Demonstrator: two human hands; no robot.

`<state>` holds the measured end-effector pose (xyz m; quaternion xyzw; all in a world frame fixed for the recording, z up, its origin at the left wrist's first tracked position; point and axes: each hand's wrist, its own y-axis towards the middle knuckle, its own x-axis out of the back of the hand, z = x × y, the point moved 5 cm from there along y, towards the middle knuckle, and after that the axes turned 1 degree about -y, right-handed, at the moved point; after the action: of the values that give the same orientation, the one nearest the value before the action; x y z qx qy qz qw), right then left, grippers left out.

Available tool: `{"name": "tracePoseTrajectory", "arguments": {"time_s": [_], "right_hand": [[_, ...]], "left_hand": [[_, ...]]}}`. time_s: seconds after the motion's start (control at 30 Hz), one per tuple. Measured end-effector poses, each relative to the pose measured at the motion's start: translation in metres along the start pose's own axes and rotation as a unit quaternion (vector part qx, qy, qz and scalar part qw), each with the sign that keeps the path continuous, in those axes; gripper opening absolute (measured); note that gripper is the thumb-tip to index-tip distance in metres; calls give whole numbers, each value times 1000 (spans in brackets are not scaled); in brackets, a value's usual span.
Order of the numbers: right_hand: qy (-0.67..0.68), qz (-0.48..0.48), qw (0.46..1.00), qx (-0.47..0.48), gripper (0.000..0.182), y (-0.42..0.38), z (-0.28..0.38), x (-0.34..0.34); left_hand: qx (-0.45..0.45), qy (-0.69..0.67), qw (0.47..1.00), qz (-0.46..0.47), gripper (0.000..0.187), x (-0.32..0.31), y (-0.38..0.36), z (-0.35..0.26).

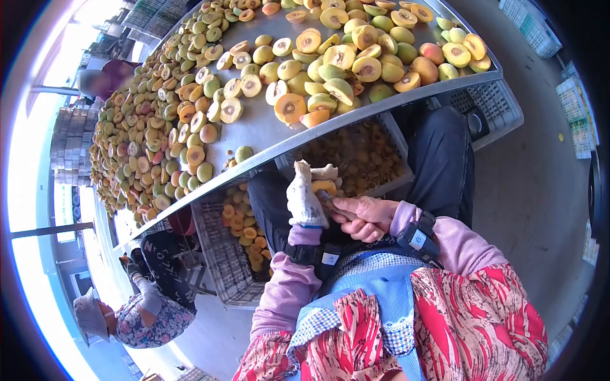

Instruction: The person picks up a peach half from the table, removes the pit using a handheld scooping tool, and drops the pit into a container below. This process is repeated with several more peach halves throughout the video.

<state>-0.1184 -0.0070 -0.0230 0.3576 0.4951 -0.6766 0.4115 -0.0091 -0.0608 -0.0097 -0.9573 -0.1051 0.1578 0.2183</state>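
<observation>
You've got a big shiny metal table (254, 130) loaded with halved yellow-green fruit (152, 120), most cut side up showing the pit hollow. Under its edge sits a grey plastic crate (222, 260) with orange fruit pieces (244, 232) in it, and another mesh crate of pitted halves (356, 155) right beside it. A white slatted crate (492, 105) sits on the concrete floor (540, 184). Lower left, a co-worker in a floral top (152, 324) crouches.

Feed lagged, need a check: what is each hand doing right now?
Left hand: gloved, closed around a fruit half.
Right hand: bare, closed on a small tool at the fruit; the tool is mostly hidden.
</observation>
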Motion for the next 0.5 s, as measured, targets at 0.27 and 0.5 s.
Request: {"name": "tracePoseTrajectory", "arguments": {"time_s": [0.27, 0.5], "right_hand": [[41, 133, 990, 33, 40, -9, -1, 2], [51, 205, 972, 106, 43, -29, 7, -2]], "left_hand": [[121, -182, 974, 65, 54, -28, -4, 8], [44, -214, 975, 48, 44, -34, 5, -9]]}}
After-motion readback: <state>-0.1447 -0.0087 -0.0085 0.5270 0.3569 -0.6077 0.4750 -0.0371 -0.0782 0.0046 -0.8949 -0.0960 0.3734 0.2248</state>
